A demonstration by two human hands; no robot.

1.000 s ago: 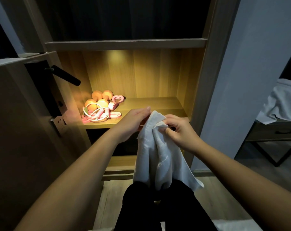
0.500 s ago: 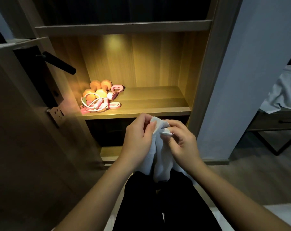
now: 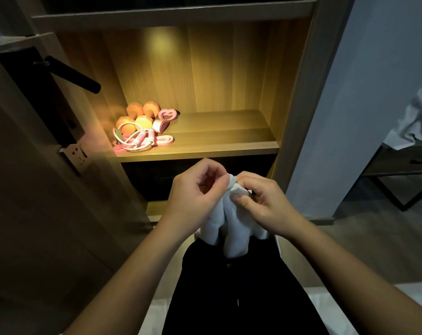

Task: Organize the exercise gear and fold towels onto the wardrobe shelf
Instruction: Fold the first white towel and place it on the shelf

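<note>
White towel (image 3: 231, 221) hangs bunched above my lap, below the lit shelf (image 3: 217, 143). My left hand (image 3: 195, 197) and right hand (image 3: 260, 201) pinch its top edge; I should match the corners squarely before folding.

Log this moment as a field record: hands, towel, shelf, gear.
left hand: pinches towel top
right hand: pinches towel, thumb on top
towel: white, bunched, hanging over lap, not on shelf
shelf: lit, gear at left end
gear: orange dumbbells, pink-white jump rope, pink heart-shaped piece
</note>
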